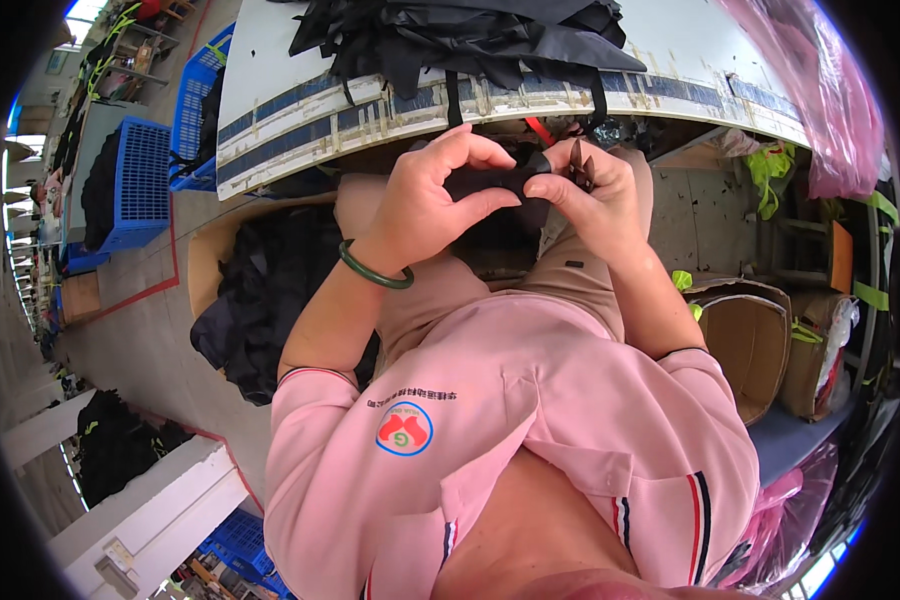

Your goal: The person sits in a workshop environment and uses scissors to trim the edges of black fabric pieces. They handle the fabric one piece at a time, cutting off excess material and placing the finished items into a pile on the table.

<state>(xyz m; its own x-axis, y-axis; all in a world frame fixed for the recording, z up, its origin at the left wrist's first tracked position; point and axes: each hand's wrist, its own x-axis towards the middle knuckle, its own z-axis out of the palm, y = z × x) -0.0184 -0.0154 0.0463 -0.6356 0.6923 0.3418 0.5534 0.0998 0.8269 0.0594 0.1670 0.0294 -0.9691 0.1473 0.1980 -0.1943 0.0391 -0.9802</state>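
Observation:
My left hand (pixel 432 192), with a green bangle (pixel 372 268) on its wrist, pinches a small piece of black fabric (pixel 492 182) held over my lap. My right hand (pixel 592 195) grips the other end of the same fabric between thumb and fingers, and a small dark tool, likely thread snips (pixel 580 165), sticks up from that hand. Both hands sit close together just below the edge of a white work table (pixel 270 110). A heap of black garments (pixel 470 35) with hanging straps lies on the table above my hands.
A cardboard box (pixel 205 265) full of black cloth stands at my left. Blue plastic crates (pixel 145 180) stand further left on the floor. An open cardboard box (pixel 745 335) sits at my right, with pink plastic bags (pixel 820 90) hanging beyond.

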